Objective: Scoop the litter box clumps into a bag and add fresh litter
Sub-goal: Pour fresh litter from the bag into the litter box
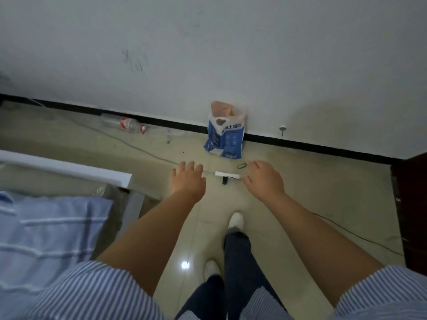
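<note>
A blue and white cat litter bag (225,135) stands upright against the white wall, its top open with a pinkish inner lining showing. Both my arms reach forward over the tiled floor. My left hand (187,180) hangs with relaxed fingers and holds nothing, below and left of the bag. My right hand (263,179) is also empty with loose fingers, below and right of the bag. No litter box or scoop is in view.
A white power strip (227,174) with a black plug and cables lies on the floor between my hands. A small green item (241,165) lies beside it. An empty plastic bottle (124,124) lies by the baseboard. A bed (46,215) is left, dark furniture (411,204) right.
</note>
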A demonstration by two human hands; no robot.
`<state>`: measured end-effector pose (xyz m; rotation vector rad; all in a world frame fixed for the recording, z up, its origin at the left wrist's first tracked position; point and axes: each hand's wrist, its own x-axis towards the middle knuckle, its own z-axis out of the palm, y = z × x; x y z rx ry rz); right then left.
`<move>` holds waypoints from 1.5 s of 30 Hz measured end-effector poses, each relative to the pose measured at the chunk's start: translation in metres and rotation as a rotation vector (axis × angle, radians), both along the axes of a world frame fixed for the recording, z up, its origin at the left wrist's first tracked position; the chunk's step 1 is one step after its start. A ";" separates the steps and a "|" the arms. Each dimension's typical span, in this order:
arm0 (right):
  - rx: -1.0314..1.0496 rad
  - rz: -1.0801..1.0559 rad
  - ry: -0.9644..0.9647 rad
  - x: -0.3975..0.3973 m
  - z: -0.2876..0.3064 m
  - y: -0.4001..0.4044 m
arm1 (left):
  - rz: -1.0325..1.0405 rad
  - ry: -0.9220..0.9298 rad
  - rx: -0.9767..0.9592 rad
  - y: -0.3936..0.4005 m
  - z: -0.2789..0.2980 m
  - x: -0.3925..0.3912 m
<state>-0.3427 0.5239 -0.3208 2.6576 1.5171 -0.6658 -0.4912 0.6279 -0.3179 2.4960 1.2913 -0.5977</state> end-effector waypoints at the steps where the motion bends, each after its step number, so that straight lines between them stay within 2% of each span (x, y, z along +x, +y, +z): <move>1: -0.006 -0.015 -0.002 0.018 -0.007 0.020 | -0.013 -0.005 0.004 0.022 -0.004 0.018; 9: -0.074 -0.074 0.030 0.158 -0.081 0.166 | -0.114 0.018 -0.008 0.184 -0.065 0.160; 16: -0.196 -0.118 0.083 0.221 -0.179 0.263 | -0.278 0.016 -0.063 0.281 -0.168 0.244; 22: -0.264 -0.038 0.010 0.250 -0.281 0.303 | -0.530 0.079 -0.093 0.309 -0.281 0.286; 25: -0.300 -0.033 0.026 0.260 -0.318 0.310 | -0.616 0.115 -0.098 0.312 -0.320 0.304; 29: -0.228 -0.107 0.028 0.268 -0.349 0.311 | -0.708 0.131 -0.127 0.322 -0.349 0.321; 33: -0.230 -0.072 0.008 0.270 -0.367 0.296 | -1.080 0.151 -0.009 0.325 -0.363 0.331; 35: -0.197 -0.123 0.042 0.269 -0.372 0.289 | -1.167 0.221 -0.019 0.323 -0.364 0.336; 38: -0.171 -0.163 0.109 0.259 -0.368 0.279 | -1.009 0.327 -0.177 0.319 -0.357 0.332; 41: -0.121 -0.250 0.192 0.238 -0.359 0.259 | -0.885 0.313 -0.355 0.317 -0.347 0.317; 43: -0.053 -0.280 0.193 0.218 -0.354 0.247 | -0.872 0.341 -0.370 0.314 -0.342 0.305; 45: 0.120 -0.309 0.191 0.200 -0.347 0.234 | -0.825 0.349 -0.373 0.306 -0.334 0.292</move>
